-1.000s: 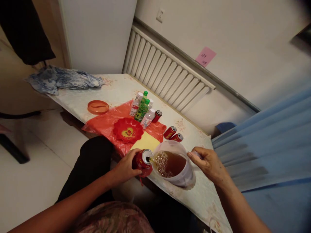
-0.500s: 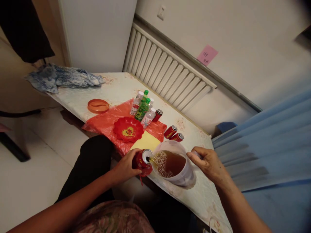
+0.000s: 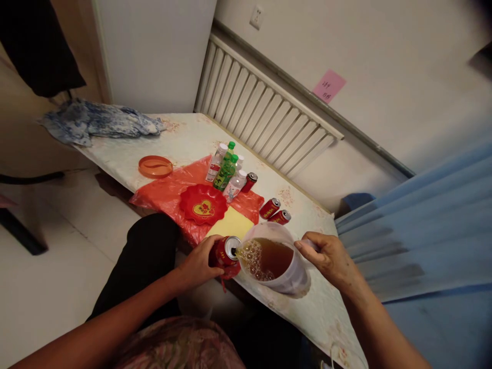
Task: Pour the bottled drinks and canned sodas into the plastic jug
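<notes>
My left hand is wrapped round a red drink can, its silver top facing up by the table's front edge. My right hand grips the handle of a clear plastic pitcher, which is tilted left so that its spout meets the can's opening. Brown liquid fills much of the pitcher, with large bubbles near the spout. A thin yellowish stream shows at the can's opening. Under and beside the can hangs a bit of red plastic. Behind it lies a yellow cloth or sheet.
A red scalloped plate lies on a red plastic bag. Beyond it stand several bottles and a red can. Two more cans are near the pitcher. An orange dish and patterned cloth are at left.
Both hands, the can and the pitcher hold nearly the same position. The bubbles at the spout have shifted slightly, and the liquid still runs at the can's opening.
</notes>
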A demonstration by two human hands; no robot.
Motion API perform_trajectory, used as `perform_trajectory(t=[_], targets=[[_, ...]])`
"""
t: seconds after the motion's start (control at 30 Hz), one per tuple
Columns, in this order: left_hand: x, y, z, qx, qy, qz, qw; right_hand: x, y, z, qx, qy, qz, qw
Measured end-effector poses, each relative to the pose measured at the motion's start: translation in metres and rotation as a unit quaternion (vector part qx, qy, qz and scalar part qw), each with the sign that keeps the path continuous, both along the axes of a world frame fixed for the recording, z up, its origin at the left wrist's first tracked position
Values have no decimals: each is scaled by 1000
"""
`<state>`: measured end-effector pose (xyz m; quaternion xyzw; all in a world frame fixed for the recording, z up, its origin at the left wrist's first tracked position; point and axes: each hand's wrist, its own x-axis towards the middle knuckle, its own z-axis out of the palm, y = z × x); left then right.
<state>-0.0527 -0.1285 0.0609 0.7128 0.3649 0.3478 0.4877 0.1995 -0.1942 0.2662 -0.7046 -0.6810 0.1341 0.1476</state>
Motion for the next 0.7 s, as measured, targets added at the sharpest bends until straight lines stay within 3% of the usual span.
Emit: perform_trajectory(t=[0.7], targets=[[-1,-1,-1,1,-7,-7,1000,-3,-2,2,9,-22,19,1000]])
